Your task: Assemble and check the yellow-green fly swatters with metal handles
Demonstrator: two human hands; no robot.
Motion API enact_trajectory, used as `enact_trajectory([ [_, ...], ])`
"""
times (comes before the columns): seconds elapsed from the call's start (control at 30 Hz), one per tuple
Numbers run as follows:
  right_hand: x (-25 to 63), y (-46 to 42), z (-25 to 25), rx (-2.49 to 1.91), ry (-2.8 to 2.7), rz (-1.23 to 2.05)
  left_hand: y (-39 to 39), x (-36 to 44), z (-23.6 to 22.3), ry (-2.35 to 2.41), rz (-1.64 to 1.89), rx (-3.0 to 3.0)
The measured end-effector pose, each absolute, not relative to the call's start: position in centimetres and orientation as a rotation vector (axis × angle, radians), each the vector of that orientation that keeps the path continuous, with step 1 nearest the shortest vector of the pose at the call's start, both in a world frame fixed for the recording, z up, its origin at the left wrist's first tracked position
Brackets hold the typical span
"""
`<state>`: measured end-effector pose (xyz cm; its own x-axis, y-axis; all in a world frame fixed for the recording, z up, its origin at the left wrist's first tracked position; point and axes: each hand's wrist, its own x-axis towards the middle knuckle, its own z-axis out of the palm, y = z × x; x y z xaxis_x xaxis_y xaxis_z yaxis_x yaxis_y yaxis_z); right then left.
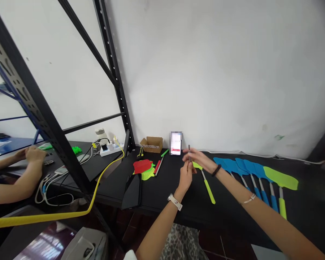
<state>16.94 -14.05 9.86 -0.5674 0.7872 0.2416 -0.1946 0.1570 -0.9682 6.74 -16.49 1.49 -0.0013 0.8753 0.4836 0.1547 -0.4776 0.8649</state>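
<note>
Apparently at the step of adjusting a thin metallic rod (189,148), held upright above the black table (158,193), near the yellow-green fly swatter (209,191). Pinching its lower part with the left hand (186,176); very close with the right hand (199,157), but cannot tell if gripping. Next, probably needing steady fingers and careful alignment.

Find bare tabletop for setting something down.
Bare patches: between the red cylindrical handle and left hand; between the lime mesh swatter and blue plastic swatters (under a forearm). Crowded: where their heads overlap, and around the red mesh head.
</note>
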Motion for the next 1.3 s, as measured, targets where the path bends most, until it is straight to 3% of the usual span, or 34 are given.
enact_trajectory([
  [0.13, 14.8, -14.2, 5.5, -0.671, -1.312, 1.367, -17.1, 6.3, 0.8, 1.339, 1.315, 2.019],
  [0.3, 14.0, -13.8, 4.1, -0.634, -1.194, 1.363, -19.7, 3.8, 1.4, 1.710, 0.994, 2.552],
  [0.43, 14.3, -13.5, 3.8, -0.604, -1.115, 1.458, -19.9, -2.4, 3.5, 2.113, 0.970, 2.467],
  [0.53, 14.2, -13.3, 3.5, -0.602, -1.105, 1.484, -19.3, -7.7, 4.7, 2.472, 0.643, 2.286],
  [0.67, 13.8, -12.9, 3.2, -0.594, -1.127, 1.485, -20.1, -10.9, 3.7, 2.396, 0.295, 2.307],
  [0.9, 13.2, -12.8, 3.4, -0.614, -1.155, 1.447, -23.1, -9.5, -0.2, 2.490, 0.386, 2.353],
  [1.3, 12.8, -12.9, 3.4, -0.615, -1.179, 1.464, -26.6, -6.0, -0.7, 2.464, 0.446, 2.444],
])
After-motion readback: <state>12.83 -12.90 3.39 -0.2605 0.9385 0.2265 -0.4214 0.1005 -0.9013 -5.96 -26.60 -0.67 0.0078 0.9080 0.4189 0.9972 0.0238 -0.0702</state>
